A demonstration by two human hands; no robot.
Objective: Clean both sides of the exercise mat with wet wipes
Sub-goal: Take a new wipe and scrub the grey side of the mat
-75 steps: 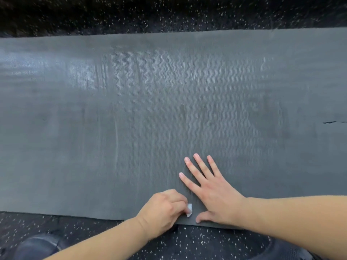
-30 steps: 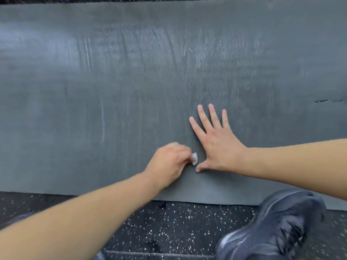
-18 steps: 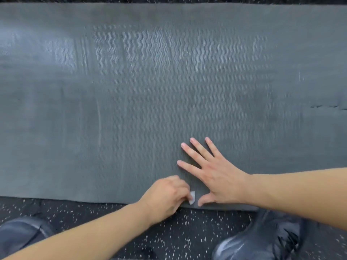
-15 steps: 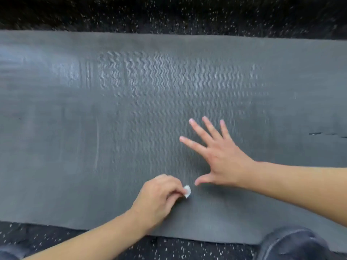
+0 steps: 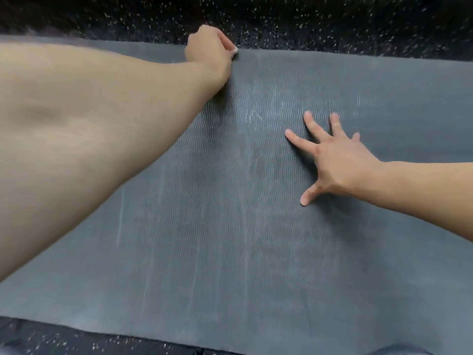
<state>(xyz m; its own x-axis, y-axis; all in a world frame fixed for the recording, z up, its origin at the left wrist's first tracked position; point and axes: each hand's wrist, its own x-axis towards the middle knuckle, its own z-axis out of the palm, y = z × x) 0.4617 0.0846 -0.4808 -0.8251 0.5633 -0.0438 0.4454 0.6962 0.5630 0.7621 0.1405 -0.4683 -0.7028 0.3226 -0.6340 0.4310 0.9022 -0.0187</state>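
While gripping wipe [image 5: 234, 50], left hand [image 5: 208, 51] reaches.

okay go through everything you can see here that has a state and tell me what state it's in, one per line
Grey textured exercise mat: unrolled, lying flat on the floor.
Small white wet wipe: bunched up, held at the mat's far edge, mostly hidden by fingers.
Left hand: fingers curled round the wipe, at the far edge.
Right hand: fingers spread straight, resting flat on the mat, holding nothing.
Black speckled rubber floor: bare beyond the mat.

Dark grey mat [image 5: 256, 226] with fine wavy ribbing, white wipe [image 5: 234, 50], black floor [image 5: 332, 19] flecked pale.
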